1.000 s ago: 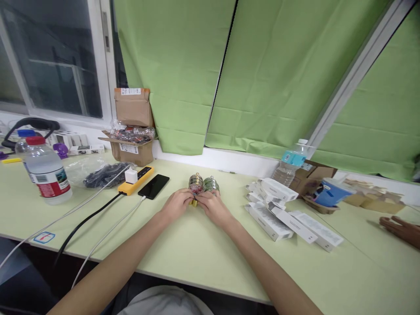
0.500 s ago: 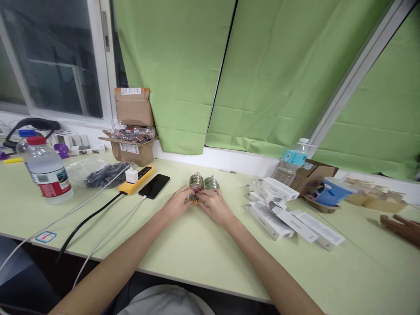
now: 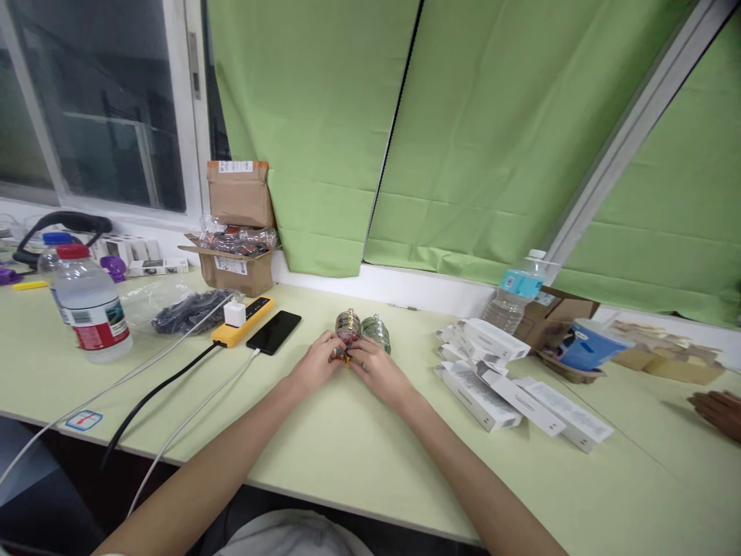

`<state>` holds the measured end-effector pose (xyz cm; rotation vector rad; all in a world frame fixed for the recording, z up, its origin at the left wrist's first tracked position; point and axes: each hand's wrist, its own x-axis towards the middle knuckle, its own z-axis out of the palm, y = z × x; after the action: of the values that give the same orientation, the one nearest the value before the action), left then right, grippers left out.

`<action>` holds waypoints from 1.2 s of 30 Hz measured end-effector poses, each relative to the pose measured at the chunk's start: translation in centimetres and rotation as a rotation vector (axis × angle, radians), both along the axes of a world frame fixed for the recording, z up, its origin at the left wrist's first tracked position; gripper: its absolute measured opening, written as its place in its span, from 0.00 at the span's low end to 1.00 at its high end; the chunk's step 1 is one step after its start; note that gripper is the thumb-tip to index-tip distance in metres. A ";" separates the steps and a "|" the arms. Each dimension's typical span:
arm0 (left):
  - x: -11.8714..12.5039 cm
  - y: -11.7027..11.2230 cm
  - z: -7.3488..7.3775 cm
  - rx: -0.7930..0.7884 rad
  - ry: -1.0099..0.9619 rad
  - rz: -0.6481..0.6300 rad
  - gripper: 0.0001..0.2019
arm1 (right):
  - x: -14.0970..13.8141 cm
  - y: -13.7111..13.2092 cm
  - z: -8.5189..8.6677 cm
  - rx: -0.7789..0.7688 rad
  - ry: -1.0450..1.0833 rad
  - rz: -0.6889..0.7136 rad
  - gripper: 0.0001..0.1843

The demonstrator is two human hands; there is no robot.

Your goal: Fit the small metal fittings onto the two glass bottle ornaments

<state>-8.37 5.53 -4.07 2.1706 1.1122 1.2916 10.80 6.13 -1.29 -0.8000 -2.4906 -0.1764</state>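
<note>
Both my hands meet at the middle of the pale green table (image 3: 347, 455). My left hand (image 3: 316, 365) and my right hand (image 3: 376, 371) have their fingers closed together around a small gold-coloured object (image 3: 346, 357) pinched between the fingertips. Just behind the fingers stand two small round ornate jars, a pinkish one (image 3: 348, 327) and a greenish one (image 3: 376, 332). What the gold piece is I cannot make out.
A black phone (image 3: 274, 331), yellow power strip (image 3: 241, 320) with white charger and cables lie left. A water bottle (image 3: 89, 304) and cardboard box (image 3: 235, 255) stand farther left. White slim boxes (image 3: 503, 382), another bottle (image 3: 514, 291) and a blue cup (image 3: 582, 346) lie right. Another person's hand (image 3: 718, 409) rests at far right.
My hands stay together over the small gold piece, with the fingers shifting slightly. The view has tipped a little, so everything sits somewhat lower in the picture.
</note>
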 end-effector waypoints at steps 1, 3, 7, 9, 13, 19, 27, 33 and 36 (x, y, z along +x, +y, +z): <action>0.0 0.0 0.0 0.000 -0.002 0.002 0.09 | 0.0 0.0 0.0 -0.004 0.007 0.007 0.10; 0.1 0.0 -0.1 -0.004 -0.002 0.006 0.08 | 0.0 -0.1 -0.1 -0.012 0.014 0.016 0.11; 0.1 -0.2 0.0 -0.007 0.011 0.012 0.07 | 0.1 -0.3 0.0 0.014 0.000 0.008 0.11; 0.1 -0.6 0.4 0.019 0.028 0.033 0.07 | 0.2 -0.4 0.3 0.060 0.001 -0.018 0.12; 0.3 -2.1 1.9 0.188 0.081 0.118 0.09 | 1.5 -1.0 2.2 0.184 0.076 -0.080 0.12; 2.0 -4.3 2.6 0.326 0.190 -0.004 0.07 | 5.9 -1.9 5.9 0.032 0.256 -0.241 0.16; 3.4 -4.5 1.2 0.225 0.222 -0.062 0.13 | 8.8 0.6 3.6 -0.669 0.152 -0.341 0.21; 3.7 -4.5 0.8 0.104 0.177 -0.039 0.18 | 8.1 1.3 2.0 -0.746 0.194 -0.305 0.17; 3.9 -4.6 0.8 0.098 0.167 -0.050 0.18 | 7.8 1.5 1.6 -0.756 0.175 -0.301 0.15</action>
<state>-4.51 0.94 -3.31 2.4003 1.0685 1.1845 18.62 7.60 0.34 -1.4117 -2.2379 0.7436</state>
